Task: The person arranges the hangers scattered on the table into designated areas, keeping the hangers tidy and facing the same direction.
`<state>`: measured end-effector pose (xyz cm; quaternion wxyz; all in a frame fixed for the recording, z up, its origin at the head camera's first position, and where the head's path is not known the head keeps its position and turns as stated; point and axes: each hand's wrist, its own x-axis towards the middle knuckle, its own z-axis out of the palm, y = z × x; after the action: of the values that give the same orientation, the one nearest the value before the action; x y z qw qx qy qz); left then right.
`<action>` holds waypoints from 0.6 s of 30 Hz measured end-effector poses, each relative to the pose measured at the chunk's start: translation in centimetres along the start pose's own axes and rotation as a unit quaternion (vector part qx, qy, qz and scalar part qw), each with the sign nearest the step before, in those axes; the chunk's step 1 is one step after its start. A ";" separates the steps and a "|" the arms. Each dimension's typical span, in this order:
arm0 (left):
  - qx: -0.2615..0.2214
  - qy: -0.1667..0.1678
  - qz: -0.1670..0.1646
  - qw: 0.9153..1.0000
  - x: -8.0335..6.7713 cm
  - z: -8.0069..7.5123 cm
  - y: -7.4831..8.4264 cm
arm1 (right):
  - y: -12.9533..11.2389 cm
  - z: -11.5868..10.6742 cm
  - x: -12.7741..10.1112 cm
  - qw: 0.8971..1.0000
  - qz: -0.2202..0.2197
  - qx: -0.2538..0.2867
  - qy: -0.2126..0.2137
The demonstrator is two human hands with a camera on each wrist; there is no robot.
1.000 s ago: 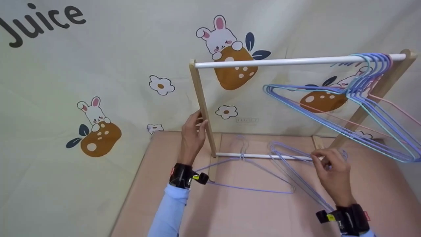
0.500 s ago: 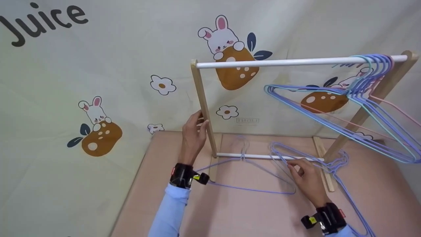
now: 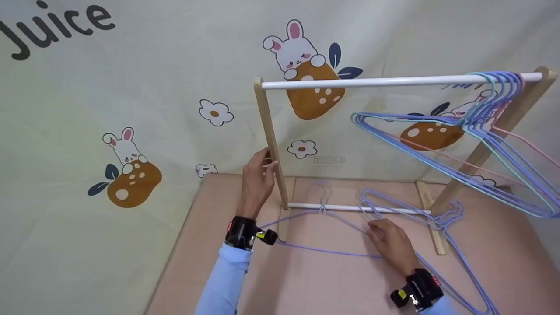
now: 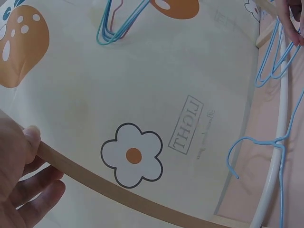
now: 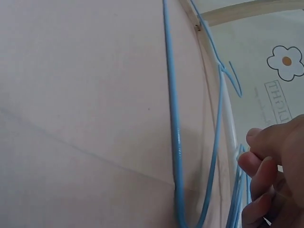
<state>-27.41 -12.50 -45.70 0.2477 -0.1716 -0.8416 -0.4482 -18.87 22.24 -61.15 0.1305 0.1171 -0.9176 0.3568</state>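
Note:
A small clothes rack with wooden posts [image 3: 266, 118] and a white top rail [image 3: 372, 82] stands on the pink surface. My left hand [image 3: 257, 179] grips its left post, thumb on one side and fingers on the other. My right hand [image 3: 392, 243] is over the lower part of the rack with fingers loosely curled and a gap between thumb and forefinger. Under it, several blue-violet wire hangers [image 3: 446, 218] lie in a bunch to the right. A single hanger [image 3: 330, 251] lies to the left, its right corner hidden by the hand.
Several hangers [image 3: 470, 122], blue, mint and pink, hang bunched at the right end of the top rail. A lower white rail [image 3: 350, 207] runs between the posts. Behind stands a pale cloth backdrop [image 3: 175, 65] printed with rabbits and flowers.
My right hand has moved left and a little toward me, away from the bunched hangers' hooks, uncovering them and the right wooden foot. The left hand stays on the post.

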 end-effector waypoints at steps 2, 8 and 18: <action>0.001 -0.001 0.003 1.000 0.1 0.0 0.0 | 0.0 0.4 -0.2 1.000 0.004 -0.015 -0.005; -0.002 0.001 0.002 1.000 0.2 0.0 -0.1 | 0.0 1.3 -0.7 0.999 -0.005 -0.041 -0.005; -0.010 0.009 0.017 1.000 0.2 0.1 -0.3 | 0.3 2.0 -1.0 0.998 -0.007 -0.063 -0.001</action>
<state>-27.74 -12.62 -45.87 0.2615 -0.1841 -0.8319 -0.4535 -18.36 21.26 -63.07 0.1396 0.1156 -0.9376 0.2968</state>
